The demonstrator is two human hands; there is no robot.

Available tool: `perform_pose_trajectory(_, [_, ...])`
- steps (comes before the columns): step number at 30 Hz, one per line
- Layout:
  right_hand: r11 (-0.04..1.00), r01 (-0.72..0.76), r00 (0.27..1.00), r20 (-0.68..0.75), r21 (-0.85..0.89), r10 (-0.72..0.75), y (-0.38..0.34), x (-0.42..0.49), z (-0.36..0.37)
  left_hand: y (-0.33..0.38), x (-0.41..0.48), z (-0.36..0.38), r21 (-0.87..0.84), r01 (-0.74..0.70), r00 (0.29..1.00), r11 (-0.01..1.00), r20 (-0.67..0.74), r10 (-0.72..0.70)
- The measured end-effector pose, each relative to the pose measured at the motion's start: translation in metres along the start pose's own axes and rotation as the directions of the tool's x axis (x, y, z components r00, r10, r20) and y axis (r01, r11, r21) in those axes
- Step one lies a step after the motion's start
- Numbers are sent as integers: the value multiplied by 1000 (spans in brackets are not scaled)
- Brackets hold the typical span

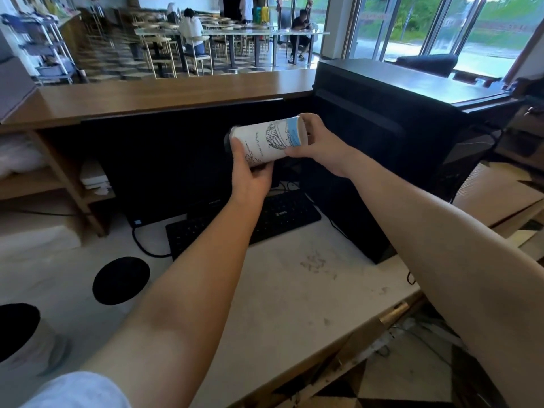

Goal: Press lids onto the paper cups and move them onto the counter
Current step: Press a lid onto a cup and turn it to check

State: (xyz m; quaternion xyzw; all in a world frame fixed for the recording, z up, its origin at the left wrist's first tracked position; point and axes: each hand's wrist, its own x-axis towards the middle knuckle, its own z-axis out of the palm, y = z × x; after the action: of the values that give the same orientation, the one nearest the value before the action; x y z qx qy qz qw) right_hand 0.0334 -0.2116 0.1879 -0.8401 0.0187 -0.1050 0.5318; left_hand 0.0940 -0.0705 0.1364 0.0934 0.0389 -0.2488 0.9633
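Note:
A white paper cup [269,141] with a blue band and a line drawing lies almost on its side in the air above the keyboard, held between both hands. A black lid [228,139] sits on its left end. My left hand [250,172] grips the cup near the lidded end from below. My right hand [316,142] holds the cup's base end, fingers curled round it. A loose black lid [121,280] lies on the white worktop at the left. Another cup with a black lid [17,331] stands at the far left edge. The wooden counter [164,95] runs behind the monitor.
A black monitor [176,160] and keyboard [244,222] stand on the white worktop [294,290] under the cup. A big black machine [397,119] fills the right. Wooden shelves sit at the left. Beyond the counter are tables, chairs and seated people.

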Motion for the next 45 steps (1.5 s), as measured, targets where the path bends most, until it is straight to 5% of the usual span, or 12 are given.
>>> perform_pose_trajectory(6, [987, -21, 1000, 2, -162, 22, 16, 2, -3, 21, 3, 21, 357, -117, 991, 927, 104, 86])
perform_pose_trajectory(11, [957, -79, 970, 198, -281, 138, 12, 9, -7, 36, 5, 32, 574, -203, 978, 793, 161, 134])
perform_pose_trajectory(15, [960, -71, 949, 279, -271, 149, -7, 15, -5, 45, 4, 41, 752, -301, 950, 586, 289, 116])
perform_pose_trajectory(20, [991, -14, 957, 284, -134, 51, -34, 22, -3, 53, 0, 53, 870, -367, 909, 330, 411, -71])
perform_pose_trajectory(28, [999, -3, 983, 182, 53, -7, -35, 21, 3, 61, -5, 72, 893, -413, 879, 178, 442, -180])
perform_pose_trajectory(33, [990, 11, 998, 64, 141, -20, -33, 21, 4, 61, -7, 82, 891, -419, 861, 173, 451, -235])
perform_pose_trajectory(38, [987, 38, 999, -19, 156, -36, -30, 20, 0, 54, 1, 74, 933, -282, 928, 225, 325, -182])
perform_pose_trajectory(45, [994, 0, 1000, -23, 108, 2, 0, 10, 2, 36, 1, 47, 965, -229, 955, 129, 248, -161])
